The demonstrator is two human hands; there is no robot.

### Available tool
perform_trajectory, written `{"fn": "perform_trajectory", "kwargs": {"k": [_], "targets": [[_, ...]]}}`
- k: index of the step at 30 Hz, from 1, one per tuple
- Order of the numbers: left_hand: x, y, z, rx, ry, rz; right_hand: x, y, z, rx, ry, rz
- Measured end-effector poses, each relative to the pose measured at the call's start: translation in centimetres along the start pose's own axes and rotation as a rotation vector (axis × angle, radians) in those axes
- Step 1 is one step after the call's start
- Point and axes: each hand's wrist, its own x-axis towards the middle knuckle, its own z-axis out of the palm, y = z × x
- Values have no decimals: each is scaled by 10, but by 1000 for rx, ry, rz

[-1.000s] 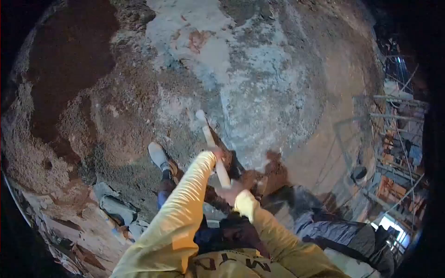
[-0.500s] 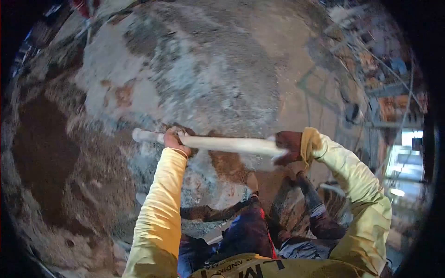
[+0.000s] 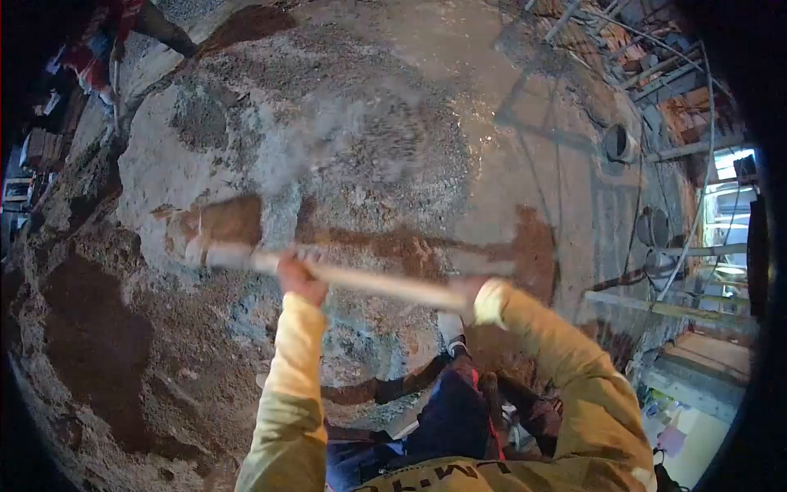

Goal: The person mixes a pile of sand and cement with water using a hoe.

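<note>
A long pale wooden handle point(image 3: 385, 284) stretches across the middle of the head view, sloping slightly down to the right. My left hand point(image 3: 301, 277) is wrapped round it toward its left part. At the right end, my right hand point(image 3: 470, 290) closes on the handle, smeared by motion. The handle's left end is whitish and blurred, so the tool's kind does not show. Beneath it lies rough ground with a heap of grey gravelly mix point(image 3: 377, 148), blurred in places.
A person in red point(image 3: 94, 70) stands at the upper left. On the right are a round pipe opening point(image 3: 620, 143), wooden poles point(image 3: 668, 307) and cables. My shoe point(image 3: 452, 332) is on the ground below the handle. Dark shadows cross the soil.
The handle and both hands have shifted left and a little lower in view, my right hand most. The camera view has turned, bringing more of the right side into sight.
</note>
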Motion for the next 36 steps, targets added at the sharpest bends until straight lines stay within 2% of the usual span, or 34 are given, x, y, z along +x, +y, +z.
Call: {"fn": "perform_trajectory", "kwargs": {"k": [1, 2, 3, 4, 5, 6, 7, 8, 9, 11, 14, 16, 18, 22, 23, 24, 25, 26, 27, 29, 32, 34, 36], "targets": [[-20, 11, -26, 60, 67, -3, 1, -31, 19, 129, -141, -26], [-19, 18, -72, 126, 167, 20, 22, -34, 82, 549, -418, 188], [-30, 32, -102, 96, 238, 95, 20, -75, 100, 522, -338, 41], [-14, 50, -172, 159, 91, 61, 17, -117, 117, 486, -249, -102], [-2, 71, -223, 233, 207, 66, 18, -157, 117, 528, -243, -198], [10, 91, -273, 305, 324, 61, 47, -175, 183, 706, 53, -546], [47, 130, -373, 337, 169, -5, 66, -211, 207, 691, -24, -538], [25, 144, -372, 293, 235, 153, 74, -254, 152, 613, -397, -338], [7, 164, -351, 260, 347, 165, 96, -287, 169, 610, -214, -389], [37, 222, -458, 243, 153, 111, 147, -345, 181, 624, -203, -294], [24, 250, -459, 651, 362, 212, 223, -407, 185, 652, -218, -144], [25, 249, -474, 1097, 478, 229, 253, -428, 191, 663, -261, -40], [27, 237, -472, 1540, 552, 204, 251, -432, 197, 654, -306, 44], [23, 165, -453, 1937, 411, 25, 185, -398, 193, 618, -492, 68], [17, 139, -444, 1983, 331, -23, 171, -380, 209, 490, -444, 90], [13, 114, -434, 2019, 245, -68, 152, -372, 186, 433, -427, 105], [6, 87, -426, 2029, 155, -115, 143, -360, 204, 351, -409, 156], [-1, 60, -416, 2028, 65, -163, 130, -360, 181, 368, -542, 200], [-5, 38, -407, 2014, -9, -198, 117, -344, 201, 382, -561, 229], [-10, 0, -397, 1943, -106, -246, 94, -345, 177, 352, -450, 272], [3, -33, -408, 1648, -97, -269, 98, -345, 159, 348, -465, 382], [19, -47, -449, 1164, -24, -269, 110, -361, 150, 334, -422, 279], [45, -63, -513, 343, 54, -284, 124, -373, 108, 278, -417, 163]]}}
